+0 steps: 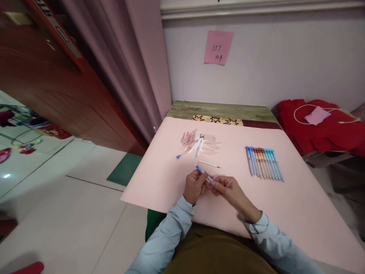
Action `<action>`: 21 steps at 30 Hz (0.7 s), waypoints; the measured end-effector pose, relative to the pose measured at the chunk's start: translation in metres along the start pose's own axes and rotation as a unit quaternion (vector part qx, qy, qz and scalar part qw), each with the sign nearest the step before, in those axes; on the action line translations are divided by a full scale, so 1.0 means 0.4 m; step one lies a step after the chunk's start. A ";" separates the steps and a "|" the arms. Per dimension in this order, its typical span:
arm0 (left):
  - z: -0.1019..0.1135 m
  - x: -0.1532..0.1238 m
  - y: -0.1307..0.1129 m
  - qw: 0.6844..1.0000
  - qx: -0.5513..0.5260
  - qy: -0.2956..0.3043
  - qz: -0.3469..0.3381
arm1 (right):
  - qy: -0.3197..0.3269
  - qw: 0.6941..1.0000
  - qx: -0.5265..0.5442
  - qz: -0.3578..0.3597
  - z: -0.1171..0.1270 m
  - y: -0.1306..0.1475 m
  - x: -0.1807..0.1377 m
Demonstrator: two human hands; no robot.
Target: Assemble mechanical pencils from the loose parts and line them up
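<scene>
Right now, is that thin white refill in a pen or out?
Out. The refill lies bare on the pink mat, beyond the blue pen held by left hand and right hand.

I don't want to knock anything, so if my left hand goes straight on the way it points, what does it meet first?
Likely the thin white refill lying just beyond your left hand and the blue pen it holds; depth is unclear.
</scene>
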State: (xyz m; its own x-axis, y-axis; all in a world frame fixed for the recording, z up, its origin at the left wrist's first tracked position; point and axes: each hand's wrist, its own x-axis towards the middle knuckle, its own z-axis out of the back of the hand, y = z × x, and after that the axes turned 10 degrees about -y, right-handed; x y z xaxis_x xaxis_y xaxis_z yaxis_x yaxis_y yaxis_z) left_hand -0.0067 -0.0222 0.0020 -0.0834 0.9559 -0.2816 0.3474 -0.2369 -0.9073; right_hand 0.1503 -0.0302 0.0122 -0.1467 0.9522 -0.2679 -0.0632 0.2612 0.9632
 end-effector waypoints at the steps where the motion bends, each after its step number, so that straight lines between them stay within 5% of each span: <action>1: 0.002 0.001 0.001 1.000 0.001 0.003 0.003 | 0.012 1.000 0.007 -0.007 -0.002 0.000 0.000; 8: 0.019 0.020 -0.015 0.999 0.022 0.000 0.046 | 0.000 1.000 -0.023 0.015 0.010 -0.007 0.010; 11: 0.073 0.059 -0.059 0.991 0.090 -0.099 -0.031 | -0.038 0.999 -0.032 0.020 0.031 -0.007 0.017; 15: 0.168 0.138 -0.120 0.890 0.303 -0.249 -0.233 | -0.055 0.998 -0.015 0.006 0.049 -0.012 0.024; 18: 0.206 0.189 -0.130 0.829 0.431 -0.251 -0.255 | -0.046 0.999 -0.016 0.013 0.045 -0.016 0.027; 21: 0.217 0.213 -0.120 0.804 0.494 -0.228 -0.241 | -0.044 0.999 -0.019 0.025 0.040 -0.018 0.026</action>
State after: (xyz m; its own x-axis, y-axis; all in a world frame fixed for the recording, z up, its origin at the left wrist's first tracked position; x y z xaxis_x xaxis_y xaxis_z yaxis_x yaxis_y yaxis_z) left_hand -0.1114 0.0556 -0.0056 -0.3973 0.8686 0.2962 -0.7204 -0.0952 -0.6870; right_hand 0.1651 -0.0194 0.0029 -0.0641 0.9744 -0.2154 -0.0953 0.2089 0.9733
